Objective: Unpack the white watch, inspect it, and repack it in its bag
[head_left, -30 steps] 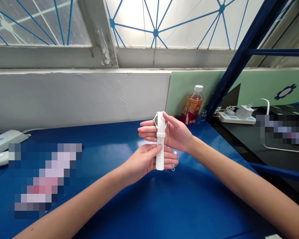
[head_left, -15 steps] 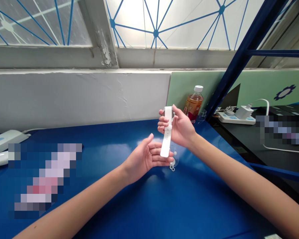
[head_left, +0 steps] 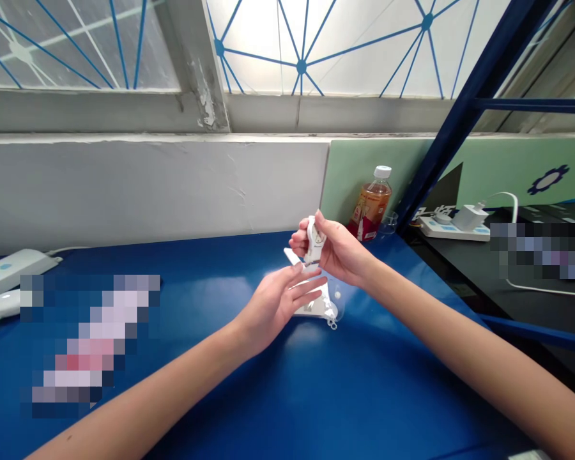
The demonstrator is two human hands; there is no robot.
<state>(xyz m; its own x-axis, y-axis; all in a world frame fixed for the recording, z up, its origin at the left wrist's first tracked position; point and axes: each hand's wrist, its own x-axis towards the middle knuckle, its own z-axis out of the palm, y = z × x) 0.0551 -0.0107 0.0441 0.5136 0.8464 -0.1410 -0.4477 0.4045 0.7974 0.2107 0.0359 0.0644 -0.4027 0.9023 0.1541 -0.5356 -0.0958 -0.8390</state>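
A white wristwatch (head_left: 316, 237) is pinched in my right hand (head_left: 338, 249), its round face turned partly toward me. My left hand (head_left: 275, 303) is just below and to the left, palm up with fingers spread, near the lower end of the watch. Behind the left fingers a white flat object (head_left: 311, 308) lies on the table, partly hidden; its kind I cannot make out. Beside it are a clear plastic piece (head_left: 338, 292) and a small whitish chain (head_left: 333, 324).
The blue table (head_left: 196, 409) meets the wall. A drink bottle (head_left: 372, 204) stands at the back right beside a blue frame post (head_left: 448, 121). Power strips lie at left (head_left: 14, 271) and right (head_left: 455, 228). A blurred patch (head_left: 93, 345) covers something at left.
My right hand has turned the watch, so the face shows instead of the hanging strap. My left hand has shifted slightly, and the white object behind it has come into view.
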